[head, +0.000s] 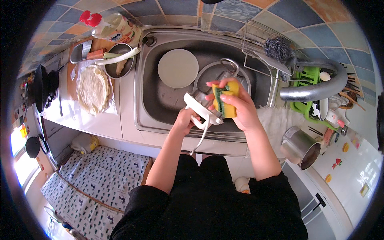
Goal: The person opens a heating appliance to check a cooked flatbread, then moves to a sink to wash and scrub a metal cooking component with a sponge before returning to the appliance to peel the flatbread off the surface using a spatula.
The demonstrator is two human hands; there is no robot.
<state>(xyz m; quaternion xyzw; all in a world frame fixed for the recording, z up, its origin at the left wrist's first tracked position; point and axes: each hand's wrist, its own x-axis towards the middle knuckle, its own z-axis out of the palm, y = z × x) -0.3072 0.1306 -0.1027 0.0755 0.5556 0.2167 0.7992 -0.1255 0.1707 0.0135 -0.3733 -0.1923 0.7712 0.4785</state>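
My left hand (185, 121) grips a white plastic appliance part (201, 108) with a clear section and a white cord-like strip hanging from it. In my right hand (244, 103) is a yellow and green sponge (227, 99), bent between the fingers and held against or just beside the clear section; exact contact is hidden. Both hands are over the near side of a stainless steel sink (168, 103). Inside it, a pale round plate or lid (178, 68) lies left of a round pan or lid (207, 73) with a metal loop on it.
Left of the sink are a pot (126, 67) with a green onion across it, a stack of dough sheets (93, 89), a cleaver (81, 51) and a detergent bottle (115, 28). A wire rack (255, 64), faucet (315, 93), green dish rack (300, 106) and metal pot (297, 144) stand right.
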